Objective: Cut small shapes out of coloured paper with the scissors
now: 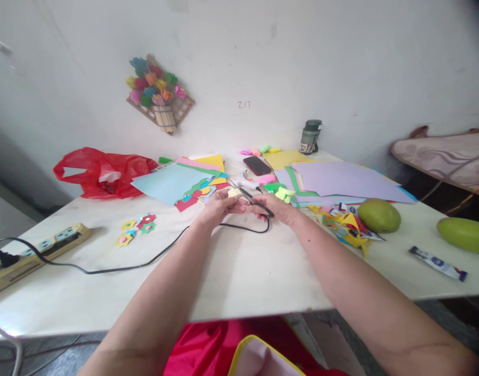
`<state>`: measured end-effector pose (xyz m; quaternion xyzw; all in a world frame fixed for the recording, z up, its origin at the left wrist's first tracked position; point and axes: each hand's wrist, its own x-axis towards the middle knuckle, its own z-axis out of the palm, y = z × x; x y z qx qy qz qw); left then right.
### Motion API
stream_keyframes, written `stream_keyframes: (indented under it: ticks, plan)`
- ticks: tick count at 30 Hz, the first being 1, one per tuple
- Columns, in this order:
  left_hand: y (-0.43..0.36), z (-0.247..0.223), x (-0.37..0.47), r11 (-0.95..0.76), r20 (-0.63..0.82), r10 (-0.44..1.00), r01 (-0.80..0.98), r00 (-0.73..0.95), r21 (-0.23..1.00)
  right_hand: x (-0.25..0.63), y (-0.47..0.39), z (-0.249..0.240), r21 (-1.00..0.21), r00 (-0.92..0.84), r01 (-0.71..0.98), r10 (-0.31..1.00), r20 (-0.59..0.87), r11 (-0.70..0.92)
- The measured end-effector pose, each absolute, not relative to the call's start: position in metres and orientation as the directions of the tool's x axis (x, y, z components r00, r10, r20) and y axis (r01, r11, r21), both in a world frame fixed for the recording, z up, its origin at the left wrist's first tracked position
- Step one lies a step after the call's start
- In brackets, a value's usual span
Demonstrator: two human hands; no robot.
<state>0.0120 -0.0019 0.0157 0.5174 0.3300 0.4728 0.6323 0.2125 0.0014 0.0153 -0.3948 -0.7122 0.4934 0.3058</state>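
Note:
My left hand (219, 209) is closed on a small piece of pale yellow paper (235, 192), held just above the white table (239, 271). In my right hand (277, 207) are scissors (246, 193) with dark handles, my fingers wrapped round the grips. The blades point up and left beside the paper; whether they touch it I cannot tell. Right behind my hands lie a white glue gun (248, 184), a green paper piece (274, 186) and light yellow-green paper cutouts (285, 195). Several finished-looking paper flowers (146, 224) rest to the left of my left hand.
Coloured paper sheets (165, 183) lie left, with lilac sheets (345, 177) on the right. A black cord (118, 269) runs to a power strip (47, 250). Around the table are a red bag (106, 172), phone (257, 166), bottle (310, 137), paper scraps (347, 227), green fruit (379, 215) and a tube (438, 263).

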Motion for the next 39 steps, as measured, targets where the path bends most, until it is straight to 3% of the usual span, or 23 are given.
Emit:
stream_keyframes:
  ticks: [33, 39]
  plan:
    - [-0.003, 0.016, 0.014, 0.026, 0.066, 0.929, -0.241, 0.364, 0.970, 0.210, -0.009, 0.027, -0.964, -0.485, 0.222, 0.874, 0.019, 0.144]
    - [0.001, 0.012, 0.011, -0.037, 0.116, 0.941, -0.243, 0.319, 0.969, 0.212, -0.004, 0.021, -0.962, -0.491, 0.222, 0.870, 0.032, 0.160]
